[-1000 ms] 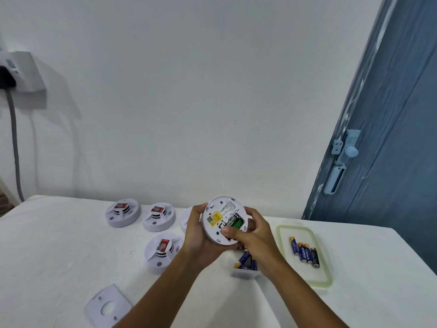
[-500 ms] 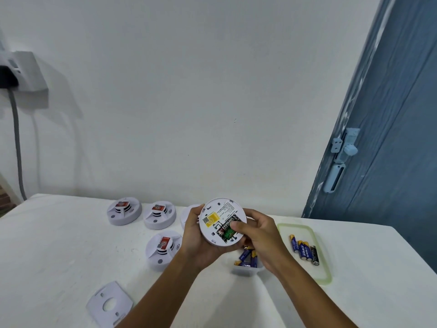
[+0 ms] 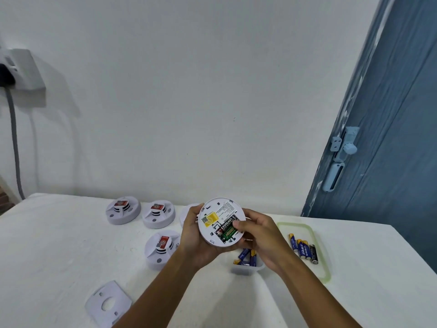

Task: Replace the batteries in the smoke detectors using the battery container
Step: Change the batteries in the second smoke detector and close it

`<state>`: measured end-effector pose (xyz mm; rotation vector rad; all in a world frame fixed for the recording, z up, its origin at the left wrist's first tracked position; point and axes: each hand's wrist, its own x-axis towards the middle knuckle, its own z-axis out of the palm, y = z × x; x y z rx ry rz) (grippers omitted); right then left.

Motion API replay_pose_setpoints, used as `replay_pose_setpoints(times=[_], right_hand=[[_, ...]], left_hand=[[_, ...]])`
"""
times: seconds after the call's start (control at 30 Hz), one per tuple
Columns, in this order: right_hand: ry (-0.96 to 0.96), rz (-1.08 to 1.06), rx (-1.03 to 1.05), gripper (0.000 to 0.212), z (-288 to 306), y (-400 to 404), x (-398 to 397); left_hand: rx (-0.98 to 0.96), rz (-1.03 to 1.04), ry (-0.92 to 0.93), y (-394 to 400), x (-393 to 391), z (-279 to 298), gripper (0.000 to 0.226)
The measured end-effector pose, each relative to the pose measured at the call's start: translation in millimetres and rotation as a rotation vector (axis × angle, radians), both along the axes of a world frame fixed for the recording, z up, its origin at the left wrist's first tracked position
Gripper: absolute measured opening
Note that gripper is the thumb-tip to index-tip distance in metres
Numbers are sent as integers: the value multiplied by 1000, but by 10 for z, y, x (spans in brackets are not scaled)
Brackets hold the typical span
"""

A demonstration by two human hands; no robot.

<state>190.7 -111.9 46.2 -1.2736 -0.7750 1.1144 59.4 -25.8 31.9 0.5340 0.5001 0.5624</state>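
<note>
My left hand [image 3: 192, 235] grips a round white smoke detector [image 3: 214, 210] from the left, its back facing me above the table. Its open compartment shows a black battery and a green battery [image 3: 227, 233]. My right hand [image 3: 262, 235] curls around the detector's right edge, thumb tip pressing on the batteries. Below my hands stands a small clear battery container [image 3: 247, 268] with several blue batteries in it. A green-rimmed lid [image 3: 324, 275] to the right carries several loose batteries [image 3: 302, 248].
Three white smoke detectors [image 3: 123, 213] [image 3: 158, 214] [image 3: 162, 248] with red tags lie on the white table to the left; another is partly hidden behind my left hand. A white mounting plate [image 3: 108, 304] lies near the front. A blue door [image 3: 390, 138] stands at the right.
Both hands brought the detector slightly closer and lower. My right thumb slid over the compartment, and the black battery now shows beside the green one.
</note>
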Motion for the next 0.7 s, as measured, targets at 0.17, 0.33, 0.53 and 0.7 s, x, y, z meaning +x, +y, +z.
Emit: replay_pose_setpoints(times=[0.17, 0.33, 0.53, 0.7], right_hand=[[-28, -66, 7, 20, 8, 2, -63], [9, -64, 6, 22, 10, -51, -38], [12, 2, -8, 25, -53, -153, 31], [17, 67, -3, 28, -89, -176, 67]], left_hand=[[14, 0, 23, -34, 5, 15, 54], [18, 8, 52, -114, 15, 30, 56], [-22, 40, 27, -260, 21, -30, 57], [-18, 94, 57, -383, -6, 20, 51]])
